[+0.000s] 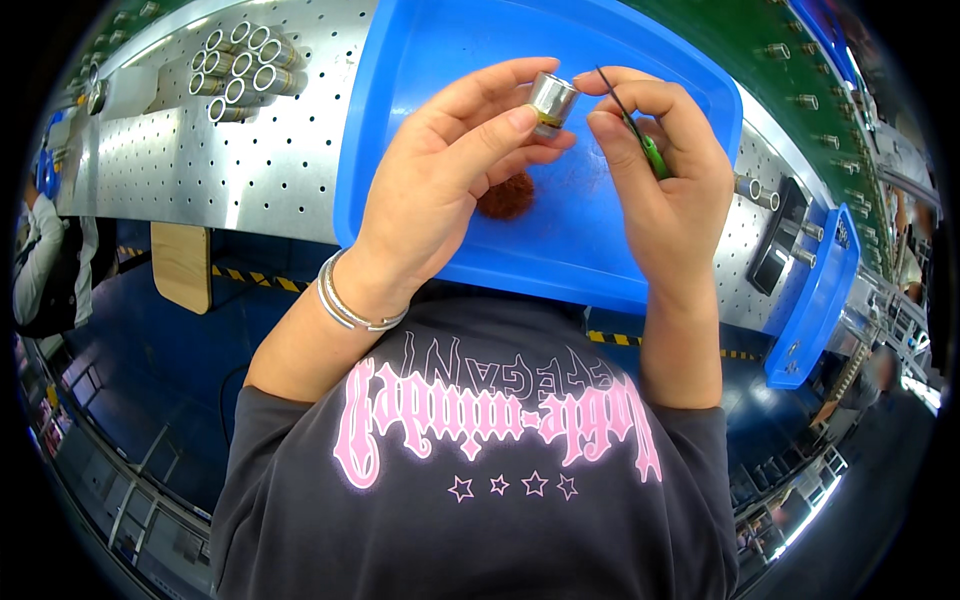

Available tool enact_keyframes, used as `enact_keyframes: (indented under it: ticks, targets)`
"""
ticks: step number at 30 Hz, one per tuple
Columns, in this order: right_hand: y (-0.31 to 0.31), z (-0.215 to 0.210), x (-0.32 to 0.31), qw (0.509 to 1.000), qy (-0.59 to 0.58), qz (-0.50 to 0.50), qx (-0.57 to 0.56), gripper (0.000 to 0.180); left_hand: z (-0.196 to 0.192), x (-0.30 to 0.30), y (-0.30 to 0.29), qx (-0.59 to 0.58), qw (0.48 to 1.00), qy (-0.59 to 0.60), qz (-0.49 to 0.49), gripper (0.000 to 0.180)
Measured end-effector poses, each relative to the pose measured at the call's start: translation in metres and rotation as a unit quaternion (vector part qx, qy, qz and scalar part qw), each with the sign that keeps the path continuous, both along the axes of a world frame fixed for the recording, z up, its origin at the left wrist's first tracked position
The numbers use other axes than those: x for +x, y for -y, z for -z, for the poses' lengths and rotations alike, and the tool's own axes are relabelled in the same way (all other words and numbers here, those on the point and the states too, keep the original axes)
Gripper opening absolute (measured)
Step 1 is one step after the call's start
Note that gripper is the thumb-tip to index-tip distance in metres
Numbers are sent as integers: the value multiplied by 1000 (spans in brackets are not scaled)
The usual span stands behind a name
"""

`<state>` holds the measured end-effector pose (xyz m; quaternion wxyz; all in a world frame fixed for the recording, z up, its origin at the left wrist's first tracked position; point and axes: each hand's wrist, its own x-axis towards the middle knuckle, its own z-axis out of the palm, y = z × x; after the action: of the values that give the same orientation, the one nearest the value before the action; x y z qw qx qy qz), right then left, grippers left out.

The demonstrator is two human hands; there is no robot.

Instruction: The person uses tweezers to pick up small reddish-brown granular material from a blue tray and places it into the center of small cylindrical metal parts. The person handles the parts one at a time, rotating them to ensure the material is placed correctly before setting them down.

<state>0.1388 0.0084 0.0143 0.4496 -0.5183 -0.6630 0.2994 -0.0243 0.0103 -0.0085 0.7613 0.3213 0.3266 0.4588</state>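
We see the left hand [455, 170] closed around a small silver metal cylinder [551, 100], thumb and fingers gripping it above the blue plastic tray [420, 60]. The right hand [665, 170] pinches a thin tool with a green handle [640, 135], its dark tip just beside the cylinder. A reddish-brown clump [505, 197] lies in the tray. A bundle of metal tubes [245, 60] rests on the perforated worktop [200, 170].

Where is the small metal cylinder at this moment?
In the head view, the small metal cylinder is at upper centre, pinched in the left hand above the blue tray, beside the right hand.
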Motion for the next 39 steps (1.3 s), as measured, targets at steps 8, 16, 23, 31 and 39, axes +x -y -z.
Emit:
enact_keyframes:
  ticks: [8, 16, 23, 31, 39]
  targets:
    - [1, 1, 1, 998, -61, 11, -7, 6, -1, -1, 0, -16, 1000, 10, 12, 42]
    - [2, 1, 1, 998, 10, 5, 67, 10, 0, 1, 3, 24, 998, -50, 21, 42]
    - [6, -2, 6, 997, 11, 0, 81, 12, -4, 3, 5, 79, 994, -73, 31, 39]
    - [2, -5, 14, 995, 16, 18, 100, 9, -2, 4, 5, 109, 991, -79, 24, 39]
    - [0, -5, 18, 993, -3, 18, 114, 22, -2, 2, 3, 63, 997, -50, 2, 42]
